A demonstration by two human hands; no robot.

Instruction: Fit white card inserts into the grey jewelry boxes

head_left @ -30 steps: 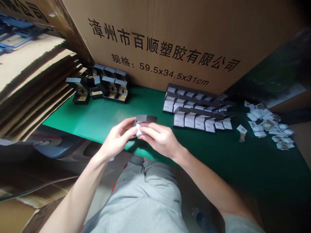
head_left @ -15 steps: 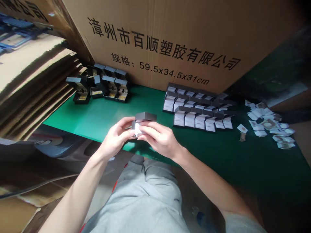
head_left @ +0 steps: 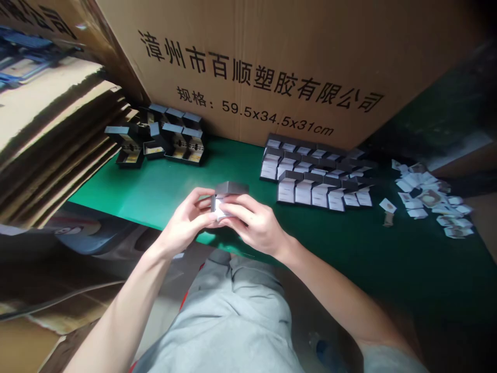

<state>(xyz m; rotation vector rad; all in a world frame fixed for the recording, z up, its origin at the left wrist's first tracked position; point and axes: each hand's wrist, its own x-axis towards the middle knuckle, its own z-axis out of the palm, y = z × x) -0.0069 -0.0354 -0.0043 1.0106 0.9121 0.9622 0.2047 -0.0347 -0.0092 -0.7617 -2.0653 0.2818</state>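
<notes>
Both my hands hold one small dark grey hinged box (head_left: 230, 188) just above the near edge of the green table (head_left: 163, 186). Its lid stands open and a white card insert shows inside. My left hand (head_left: 186, 220) cups the box from the left, fingers curled round it. My right hand (head_left: 254, 225) grips it from the right, with thumb and fingers pressed on the white insert. To the right lie rows of open grey boxes with white inserts (head_left: 314, 176). Further left stands a group of open dark boxes without white inserts (head_left: 161, 137).
A large printed cardboard carton (head_left: 272, 67) stands along the back of the table. Loose white cards (head_left: 430, 199) are scattered at the right. Flattened cardboard sheets (head_left: 50, 134) are stacked at the left. My knees in grey trousers (head_left: 229, 311) are below the table edge.
The box and both hands have shifted slightly left and up. My right fingers keep pressing on the white insert. Nothing else on the table has moved.
</notes>
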